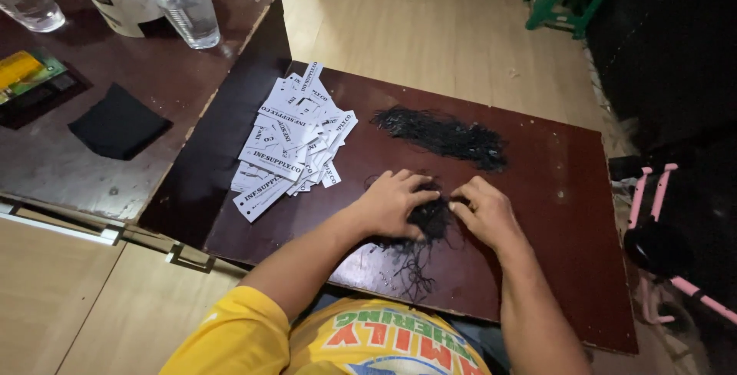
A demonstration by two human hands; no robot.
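left hand: lies palm down on the near bundle of black strings, fingers slightly spread and curled over its left edge, tips buried in the strands.
right hand: rests on the right edge of the same bundle, fingers drawn close together; the tips seem to pinch a few strands, though the exact grip is hidden among the threads.
bundle of black strings: sits on the dark brown table right in front of the person, between both hands, with loose ends trailing toward the near edge.
second pile of strings: a longer, flatter heap farther back on the table, apart from both hands.
paper tags: a fanned stack of white printed tags with punched holes, left of the hands, not touched.
how it handles: the strings look very light, limp and tangled; likely to snag on each other and come up in clumps rather than singly.
where to hold: judging by the tangle, a fingertip pinch on one loose end at the edge, while the other hand presses the rest down.
nearby: clear plastic cup and black cloth on the other table.
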